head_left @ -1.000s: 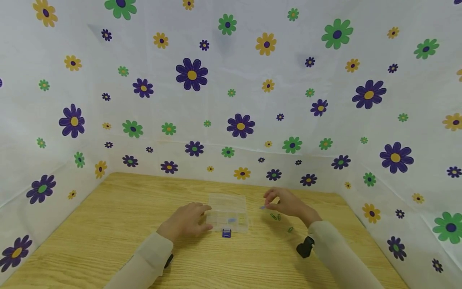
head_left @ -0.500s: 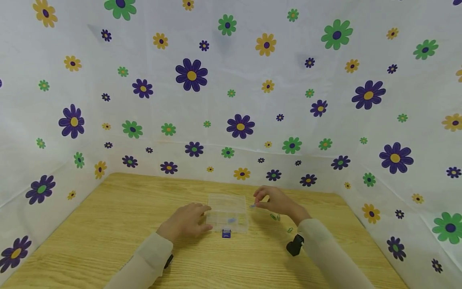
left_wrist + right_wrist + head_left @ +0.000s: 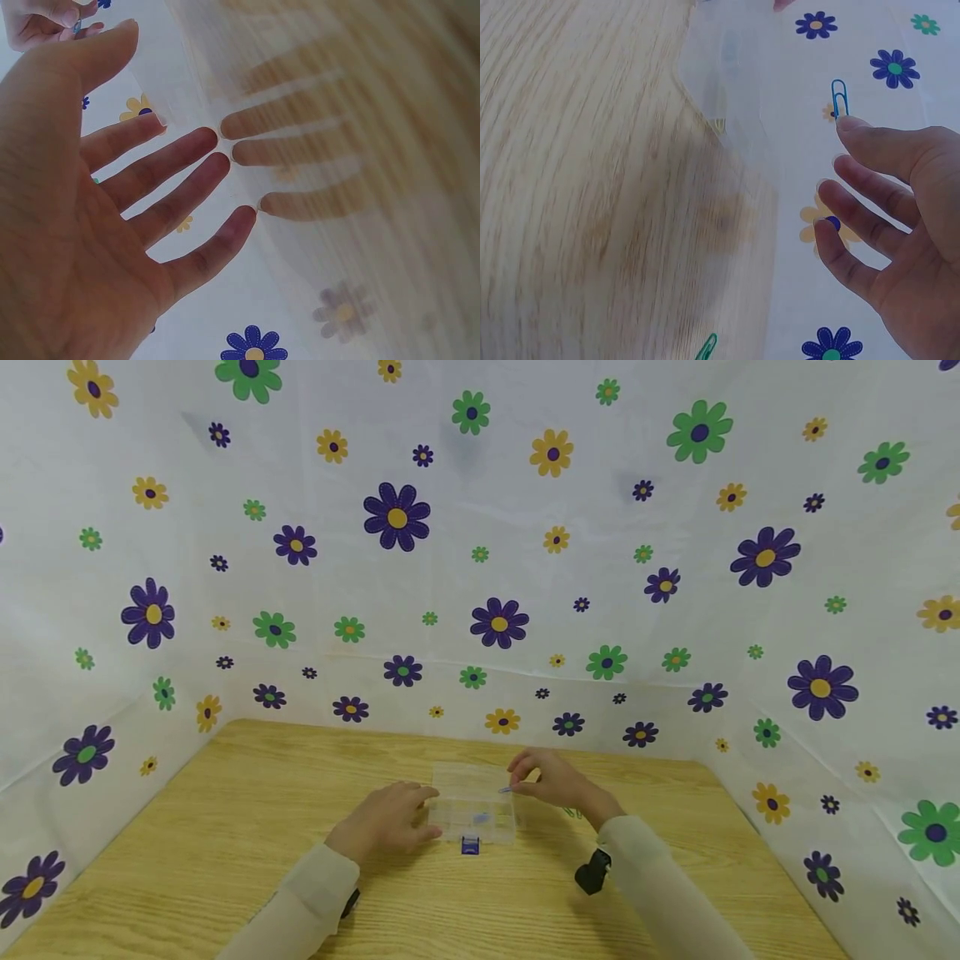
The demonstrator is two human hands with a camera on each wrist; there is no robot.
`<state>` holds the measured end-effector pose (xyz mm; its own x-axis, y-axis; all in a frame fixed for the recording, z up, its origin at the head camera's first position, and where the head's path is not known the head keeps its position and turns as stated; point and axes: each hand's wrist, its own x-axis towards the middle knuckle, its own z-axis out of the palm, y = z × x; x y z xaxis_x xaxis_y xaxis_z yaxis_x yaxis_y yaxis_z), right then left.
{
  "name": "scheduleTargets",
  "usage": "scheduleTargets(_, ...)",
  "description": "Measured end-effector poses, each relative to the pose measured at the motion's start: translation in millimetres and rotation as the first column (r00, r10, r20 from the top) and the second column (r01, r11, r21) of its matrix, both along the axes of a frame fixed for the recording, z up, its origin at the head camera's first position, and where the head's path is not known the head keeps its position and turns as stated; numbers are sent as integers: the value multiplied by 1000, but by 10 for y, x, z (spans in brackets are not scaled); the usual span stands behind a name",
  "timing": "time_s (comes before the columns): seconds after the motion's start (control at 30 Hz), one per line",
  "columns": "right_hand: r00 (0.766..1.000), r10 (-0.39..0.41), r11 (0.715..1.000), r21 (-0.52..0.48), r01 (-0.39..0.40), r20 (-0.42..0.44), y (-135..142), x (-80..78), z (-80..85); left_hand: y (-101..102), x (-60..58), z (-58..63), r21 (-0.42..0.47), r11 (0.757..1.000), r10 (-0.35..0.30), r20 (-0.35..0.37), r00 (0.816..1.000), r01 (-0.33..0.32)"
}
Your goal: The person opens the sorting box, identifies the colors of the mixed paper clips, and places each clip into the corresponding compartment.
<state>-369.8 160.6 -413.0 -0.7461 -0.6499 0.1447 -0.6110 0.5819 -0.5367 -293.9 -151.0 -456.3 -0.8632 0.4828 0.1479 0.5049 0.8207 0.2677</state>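
Note:
My right hand (image 3: 553,779) pinches a blue paper clip (image 3: 840,97) between thumb and fingertip, over the right side of a clear plastic compartment box (image 3: 450,807). The clip points up from the thumb in the right wrist view. The box stands with its lid (image 3: 467,779) laid back and a purple latch (image 3: 470,846) at its front. Small blue pieces (image 3: 482,818) lie in one compartment, with something yellow (image 3: 503,815) to their right. At the box's left edge my left hand (image 3: 384,818) rests, fingers extended and spread in the left wrist view, holding nothing.
Green paper clips (image 3: 572,813) lie on the wooden table (image 3: 300,777) right of the box, partly hidden by the right wrist. One green clip (image 3: 707,347) shows at the lower edge of the right wrist view. A flower-patterned white sheet (image 3: 480,577) walls the table's back and sides.
My right hand has moved left with the blue paper clip, from beside the green clips to over the box's right side. The left hand and the box have stayed in place.

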Motion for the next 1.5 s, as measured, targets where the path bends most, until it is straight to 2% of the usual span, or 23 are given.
scheduleTargets(0.17, 1000, 13, 1000, -2, -13, 5, -66, 4, -23, -2, 3, -14, 9, 1000, 8, 11, 1000, -8)
scheduleTargets(0.5, 999, 22, 1000, 1, -22, 25, -181, 60, 18, -2, -1, -22, 2, 1000, 2, -16, 1000, -2)
scheduleTargets(0.93, 997, 59, 998, 4, -59, 41, -293, 47, -24, -6, -23, -28, 0, 1000, 1, -19, 1000, -1)
scheduleTargets(1.33, 998, 47, 994, 102, -51, 43, -369, 4, -115, -4, -20, -26, 2, 1000, 3, -18, 1000, -3)
scheduleTargets(1.5, 997, 55, 992, 107, -61, 57, -333, 12, -116, 2, -7, -17, 8, 1000, 5, -17, 1000, -5)
